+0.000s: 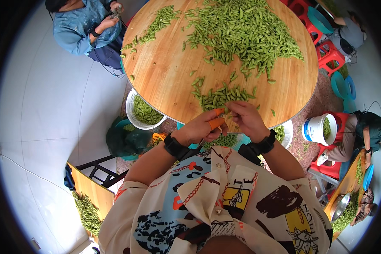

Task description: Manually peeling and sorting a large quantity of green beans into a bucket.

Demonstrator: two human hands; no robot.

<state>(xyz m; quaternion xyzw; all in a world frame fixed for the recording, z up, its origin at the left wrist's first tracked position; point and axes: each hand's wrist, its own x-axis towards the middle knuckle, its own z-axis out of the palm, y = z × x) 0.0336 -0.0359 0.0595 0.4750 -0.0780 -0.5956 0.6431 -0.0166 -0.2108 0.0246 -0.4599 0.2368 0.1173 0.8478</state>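
My left hand, with orange finger covers on two fingers, is curled close to the table's near edge. Opposite it, my right hand has its fingers pinched together. Between the fingertips of both hands is a small green edamame pod, mostly hidden by the fingers. Just beyond the hands lies a small heap of edamame pods on the round wooden table. Beneath my hands, shelled green beans show in a container partly covered by my shirt and wrists.
A large pile of pods covers the table's far side. White baskets stand below both sides of the rim. A white bucket with pods is at the right, near red stools. Other people sit at far left and along the right.
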